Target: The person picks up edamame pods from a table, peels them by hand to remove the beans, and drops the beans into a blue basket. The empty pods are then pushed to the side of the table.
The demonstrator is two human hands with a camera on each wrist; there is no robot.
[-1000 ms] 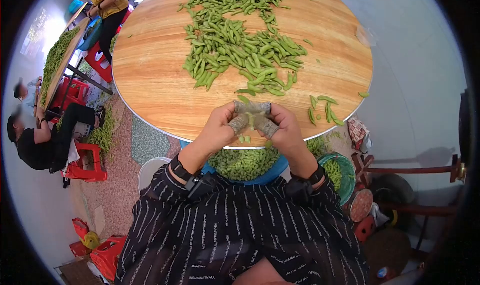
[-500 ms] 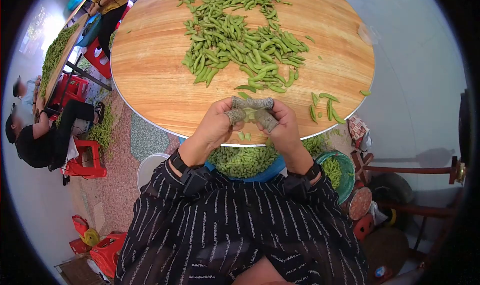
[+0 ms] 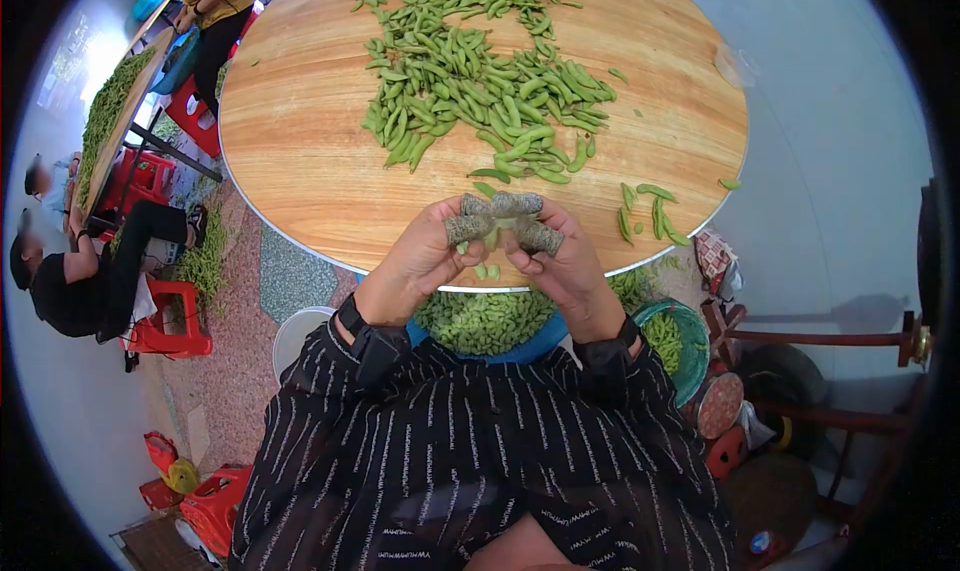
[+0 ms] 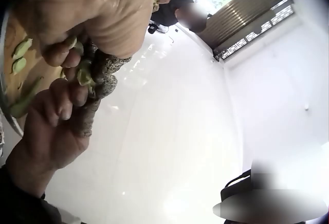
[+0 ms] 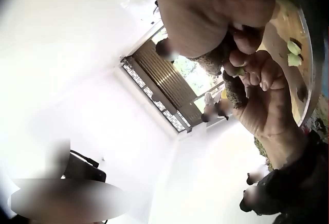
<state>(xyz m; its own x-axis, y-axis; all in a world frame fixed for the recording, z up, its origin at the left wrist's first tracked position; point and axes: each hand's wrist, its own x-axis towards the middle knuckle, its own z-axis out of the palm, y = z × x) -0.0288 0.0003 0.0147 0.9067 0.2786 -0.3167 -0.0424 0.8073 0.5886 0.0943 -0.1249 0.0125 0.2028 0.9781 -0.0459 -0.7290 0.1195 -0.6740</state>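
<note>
At the near edge of the round wooden table, my left hand and right hand meet tip to tip. Grey speckled covers wrap the thumbs and index fingers. Between the fingertips both hands pinch a green soybean pod, mostly hidden by the fingers in the head view. Just below the hands, a pair of pale green beans lies by the rim. Beyond the fingers a wide pile of soybean pods spreads up the table.
A blue basin of shelled beans sits under the table edge, before my lap. To its right stands a green basket of green pieces; a white bucket is at left. Several loose pods lie right. People sit and stand at another table.
The thumbs have swung outward and the index fingertips have tilted, with both hands turned slightly apart around the pod. The pile and loose beans stay as they were.
</note>
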